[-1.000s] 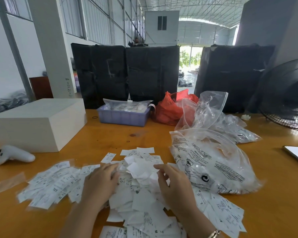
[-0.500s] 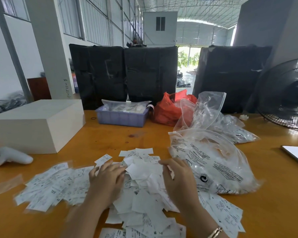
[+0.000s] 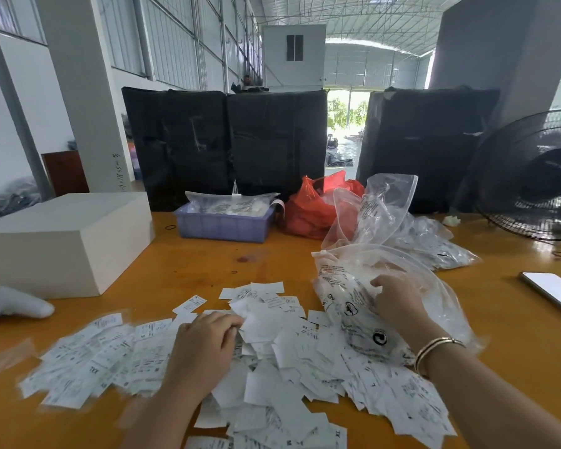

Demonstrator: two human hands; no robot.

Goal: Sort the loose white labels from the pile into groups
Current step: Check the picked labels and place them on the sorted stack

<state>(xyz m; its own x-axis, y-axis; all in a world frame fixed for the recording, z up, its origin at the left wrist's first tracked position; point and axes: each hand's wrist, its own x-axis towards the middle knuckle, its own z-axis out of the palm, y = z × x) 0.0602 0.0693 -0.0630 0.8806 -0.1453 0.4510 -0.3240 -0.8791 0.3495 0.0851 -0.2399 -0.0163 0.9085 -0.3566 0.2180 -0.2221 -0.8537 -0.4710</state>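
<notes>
Sorting under way: labels spread low and centre on the counter (image 3: 182, 264).

I see my left hand (image 3: 204, 348) resting on the pile of white labels (image 3: 272, 361), fingers loosely curled; whether they pinch one I cannot tell. My right hand (image 3: 399, 298) presses flat-fingered on the clear plastic bag (image 3: 353, 306) at centre right. Next, I judge, I need one label pinched free and laid with the spread group (image 3: 91, 361) at lower left.
</notes>
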